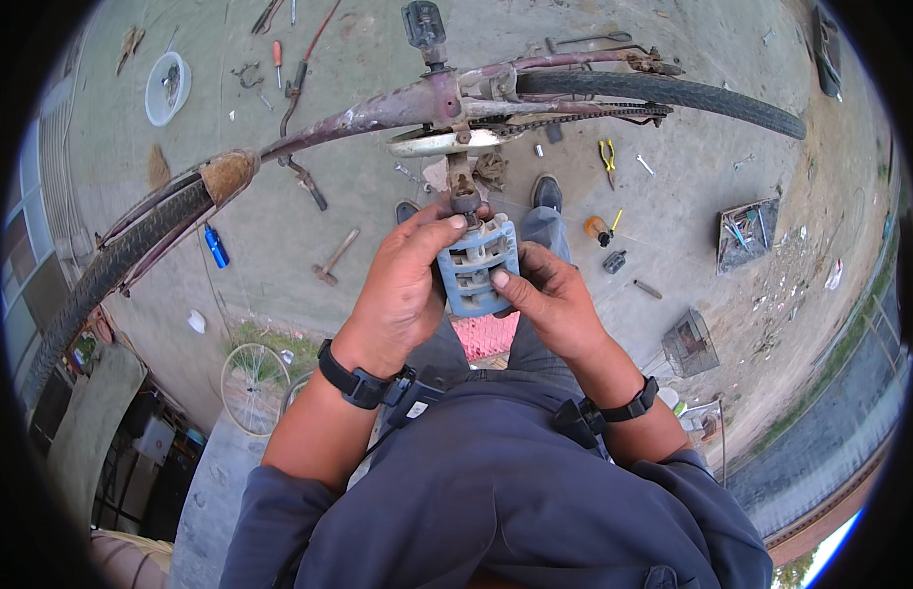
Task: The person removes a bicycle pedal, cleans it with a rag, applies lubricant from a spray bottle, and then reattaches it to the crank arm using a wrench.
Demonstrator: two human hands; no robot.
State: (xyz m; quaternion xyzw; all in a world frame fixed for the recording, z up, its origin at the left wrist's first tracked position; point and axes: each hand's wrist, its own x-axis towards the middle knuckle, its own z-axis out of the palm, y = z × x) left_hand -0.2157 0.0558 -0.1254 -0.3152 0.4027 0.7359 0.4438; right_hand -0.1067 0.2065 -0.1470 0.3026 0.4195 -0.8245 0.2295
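Note:
A grey-blue bicycle pedal (479, 263) sits at the end of the rusty crank arm (460, 175), close in front of me. My left hand (402, 270) is closed around the pedal's left side, its thumb near the spindle where pedal and crank meet. My right hand (562, 294) grips the right side, thumb pressed on the pedal's face. Fingers behind the pedal are mostly hidden. Above lies the upturned bicycle's worn purple frame (358, 120), with a chain (574, 118) and a white chain guard (427, 144). The opposite pedal (424, 27), dark, points away at the top.
Tools lie about the concrete floor: a hammer (335, 257), yellow pliers (607, 162), a wrench (646, 166) and a screwdriver (278, 62). A tool tray (749, 236) is to the right, a white bowl (169, 88) far left. Bicycle tyres (672, 90) stretch out both ways.

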